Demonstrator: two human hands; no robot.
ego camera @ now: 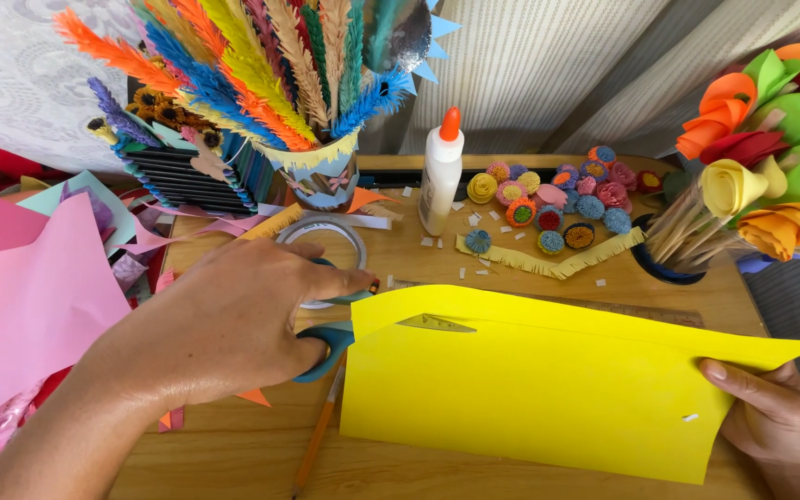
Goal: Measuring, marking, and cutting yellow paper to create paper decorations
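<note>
My left hand (224, 324) grips teal-handled scissors (326, 347), whose blades are inside the left edge of a large yellow paper sheet (530, 389). A short cut shows near the sheet's top left, with a blade tip visible through it. My right hand (770, 417) pinches the sheet's right edge, thumb on top, and holds it above the wooden table (233, 454). An orange pencil (317, 435) lies on the table below the scissors, partly under the sheet.
A white glue bottle (441, 176) stands behind the sheet, next to a tape roll (321, 231) and a cup of paper feathers (321, 171). Small rolled paper flowers (557, 199) and a yellow fringe strip (548, 264) lie beyond. Pink paper sheets (20, 306) are on the left, paper roses (761, 139) on the right.
</note>
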